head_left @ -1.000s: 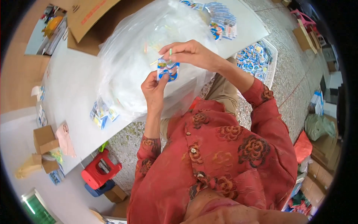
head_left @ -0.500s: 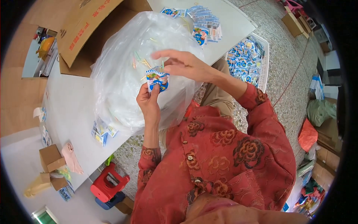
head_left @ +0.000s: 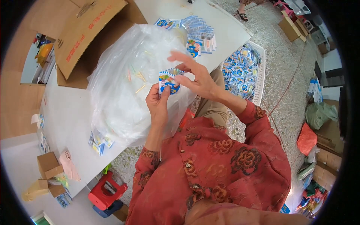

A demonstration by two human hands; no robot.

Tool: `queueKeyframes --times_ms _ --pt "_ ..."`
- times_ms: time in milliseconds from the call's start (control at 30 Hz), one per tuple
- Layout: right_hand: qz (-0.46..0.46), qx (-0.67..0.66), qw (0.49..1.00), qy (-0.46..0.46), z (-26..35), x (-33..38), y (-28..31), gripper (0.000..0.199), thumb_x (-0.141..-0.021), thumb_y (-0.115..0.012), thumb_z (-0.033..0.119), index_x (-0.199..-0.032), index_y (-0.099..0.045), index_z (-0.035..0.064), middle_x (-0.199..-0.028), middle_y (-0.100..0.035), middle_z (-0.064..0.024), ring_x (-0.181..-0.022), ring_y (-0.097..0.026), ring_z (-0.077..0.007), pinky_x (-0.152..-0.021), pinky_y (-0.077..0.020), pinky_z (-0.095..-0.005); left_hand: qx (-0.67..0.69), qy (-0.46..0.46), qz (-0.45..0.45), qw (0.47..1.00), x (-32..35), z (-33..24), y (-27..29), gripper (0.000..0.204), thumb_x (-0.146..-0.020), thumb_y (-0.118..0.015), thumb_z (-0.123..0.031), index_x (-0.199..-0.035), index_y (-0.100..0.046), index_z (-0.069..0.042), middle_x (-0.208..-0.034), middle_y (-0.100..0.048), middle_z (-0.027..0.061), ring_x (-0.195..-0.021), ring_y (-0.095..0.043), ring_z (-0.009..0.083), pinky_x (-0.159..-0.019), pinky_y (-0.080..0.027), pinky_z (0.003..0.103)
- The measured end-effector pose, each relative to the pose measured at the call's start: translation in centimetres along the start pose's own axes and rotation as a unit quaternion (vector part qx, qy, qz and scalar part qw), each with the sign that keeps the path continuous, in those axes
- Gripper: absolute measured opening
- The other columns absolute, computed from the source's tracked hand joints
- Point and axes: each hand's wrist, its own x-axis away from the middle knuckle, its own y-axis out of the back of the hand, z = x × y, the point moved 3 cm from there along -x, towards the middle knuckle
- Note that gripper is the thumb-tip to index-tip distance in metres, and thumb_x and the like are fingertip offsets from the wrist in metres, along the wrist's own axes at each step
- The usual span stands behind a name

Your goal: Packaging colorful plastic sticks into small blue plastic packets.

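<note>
My left hand [head_left: 158,105] pinches a small blue-and-white printed packet [head_left: 167,83] by its lower part, thumb in front. The packet's toothed upper edge faces away from me. Beside its right edge is my right hand [head_left: 200,80], fingers spread apart and curved, thumb close to the packet; I see nothing held in it. Whether the thumb touches the packet I cannot tell. Beneath both hands lies a large, crumpled clear plastic bag [head_left: 116,101], with several thin coloured sticks [head_left: 140,76] on or in it.
An open cardboard box [head_left: 90,33] stands behind the bag on the white table [head_left: 67,112]. Fanned packets [head_left: 198,30] lie at the far side, loose ones [head_left: 98,143] at the near left. A white basket [head_left: 261,71] full of packets is at right. A red stool [head_left: 107,191] is below.
Both hands and the packet appear further right in the picture, while the surroundings shift slightly left. The right hand's fingers have opened wider next to the packet, which stays in my left hand.
</note>
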Motion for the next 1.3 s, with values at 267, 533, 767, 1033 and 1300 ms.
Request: queueKeyframes --times_ms 267,533,767,1033,1300 --pt "0.022 0.165 0.983 0.081 -0.6 1.1 2.1 0.029 -0.084 -0.062 0.008 -0.112 -0.059 0.0014 -0.110 -0.061 -0.0126 -0.096 -0.060 -0.0177 -0.079 -0.0489 -0.0285 -0.057 0.021 0.003 0.998 -0.6 1.6 -1.1 0.014 -0.089 -0.055 -0.005 -0.101 -0.058 0.002 -0.091 -0.063 0.0038 -0.083 -0.057 0.0081 -0.076 -0.046 0.024" --pt "0.029 0.105 0.993 -0.052 -2.8 1.6 3.1 0.027 -0.079 -0.067 0.027 -0.086 -0.062 0.0010 -0.072 -0.060 -0.0109 -0.061 -0.057 -0.0186 -0.057 -0.0458 -0.0311 -0.060 -0.022 0.039 0.997 -0.8 1.4 -1.9 0.015 -0.089 -0.053 -0.002 -0.103 -0.057 0.003 -0.099 -0.061 0.0055 -0.089 -0.056 0.0102 -0.080 -0.045 0.025" --pt "0.004 0.218 0.976 -0.009 -2.8 0.9 5.4 0.023 -0.083 -0.065 0.024 -0.085 -0.061 0.0010 -0.074 -0.061 -0.0113 -0.062 -0.059 -0.0169 -0.055 -0.0462 -0.0308 -0.244 -0.070 0.043 0.966 -2.4 1.7 -0.6 0.018 -0.087 -0.055 0.002 -0.105 -0.058 0.004 -0.098 -0.061 0.0063 -0.088 -0.056 0.0111 -0.080 -0.046 0.025" --pt "-0.130 0.295 0.940 -0.108 -11.7 -0.9 11.5 0.026 -0.080 -0.067 0.022 -0.078 -0.062 -0.0039 -0.061 -0.058 -0.0100 -0.056 -0.049 -0.0096 -0.052 -0.0400 -0.0295 -0.186 -0.004 0.007 0.982 -0.5 1.0 1.5 0.015 -0.087 -0.056 -0.001 -0.101 -0.061 0.004 -0.091 -0.064 0.0086 -0.082 -0.061 0.0138 -0.079 -0.050 0.026" --pt "-0.178 0.297 0.932 -0.110 -14.8 -2.5 12.2 0.033 -0.081 -0.063 0.030 -0.073 -0.058 -0.0021 -0.059 -0.055 -0.0169 -0.051 -0.051 -0.0247 -0.050 -0.0406 -0.0351 -0.196 0.013 -0.068 0.978 2.4 1.0 6.6 0.012 -0.088 -0.056 -0.002 -0.097 -0.062 0.004 -0.088 -0.064 0.0072 -0.081 -0.061 0.0116 -0.076 -0.048 0.023"
